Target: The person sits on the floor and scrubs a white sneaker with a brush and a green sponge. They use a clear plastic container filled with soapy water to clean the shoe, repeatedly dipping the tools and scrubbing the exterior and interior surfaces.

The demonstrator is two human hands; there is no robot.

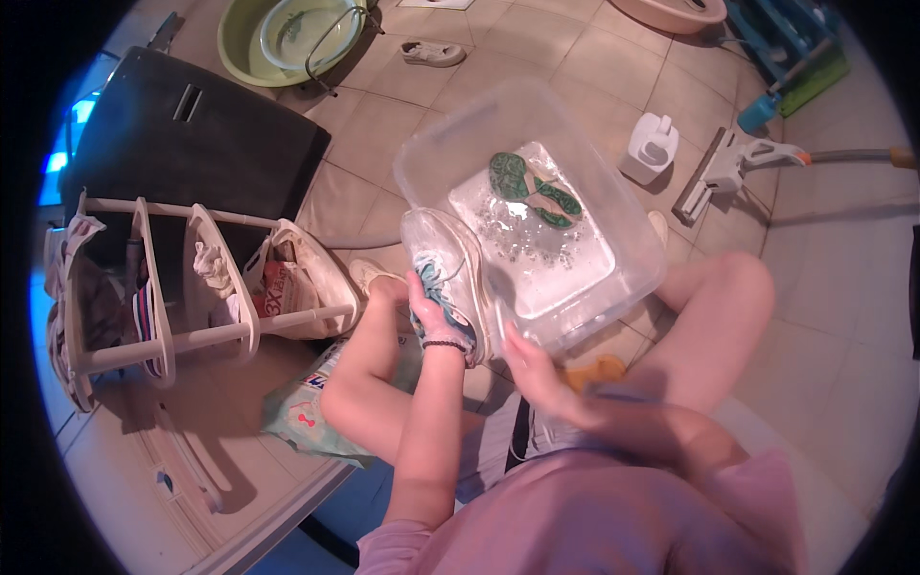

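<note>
My left hand (pixel 439 319) grips a white sneaker (pixel 436 240) with teal laces, its fingers at the lacing and opening. The shoe is held tilted, toe away from me, over the near left rim of a clear plastic tub (pixel 609 287). Beside the sole is my right hand (pixel 537 369), slightly blurred, its fingers closed. What it holds, if anything, is hidden. Foamy water (pixel 551 254) lies in the tub. Two green patterned pieces (pixel 508 175), insole-like in shape, rest in it at the far side.
At left stands a white rack (pixel 206 335) holding shoes and bags, near a dark box-like panel (pixel 196 134). Another white shoe (pixel 433 54) lies beyond the tub, near a green basin (pixel 235 48). A white jug (pixel 652 149) and a floor squeegee (pixel 714 177) are at right.
</note>
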